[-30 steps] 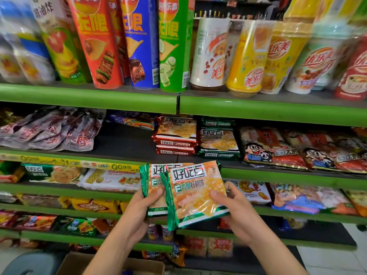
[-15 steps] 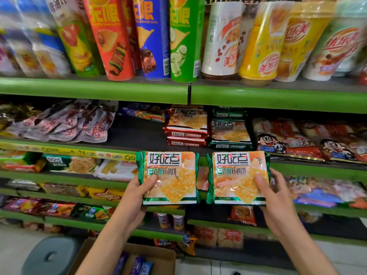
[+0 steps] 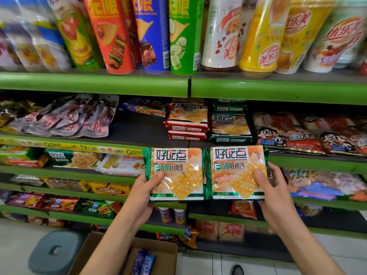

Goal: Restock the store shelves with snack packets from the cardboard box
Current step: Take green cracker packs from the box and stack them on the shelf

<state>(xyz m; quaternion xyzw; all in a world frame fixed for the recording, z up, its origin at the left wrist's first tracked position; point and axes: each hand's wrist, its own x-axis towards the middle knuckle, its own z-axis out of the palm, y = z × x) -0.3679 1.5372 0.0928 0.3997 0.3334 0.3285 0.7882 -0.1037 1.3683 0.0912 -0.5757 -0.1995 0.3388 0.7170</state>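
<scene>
Down at lower left of the twin packets, one grey round stool on the floor, and just right of it one open cardboard box with two blue packets showing inside. Up and left of the twin packets, a fan of some five silvery-maroon pouches lying on the dark shelf. Left hand closed on the left biscuit packet: thumb laid across the lower left of its front, fingers hidden behind it. Touching edge to edge with that one, the right biscuit packet, pinched by the right hand with thumb over the lower right of the front and fingers curled behind. Two packets held in all, one per hand, both upright and facing the camera, in the air before the green shelf edge. Identical printing on each: large characters 好吃点 in a white panel, below it a green "E" box and 香脆核桃饼, orange biscuit picture, green foil side seams. Directly above the twin packets, on the shelf, two stacks of the same brand: a red-edged stack of about three, and to its right a green-edged stack of about four. On the top shelf, above those stacks, tall crisp tubes in green, red, blue and green, then cup drinks further right, lettering too blurred to read surely. Right of the green-edged stack, red bags with a cartoon child's face, two faces visible.
</scene>
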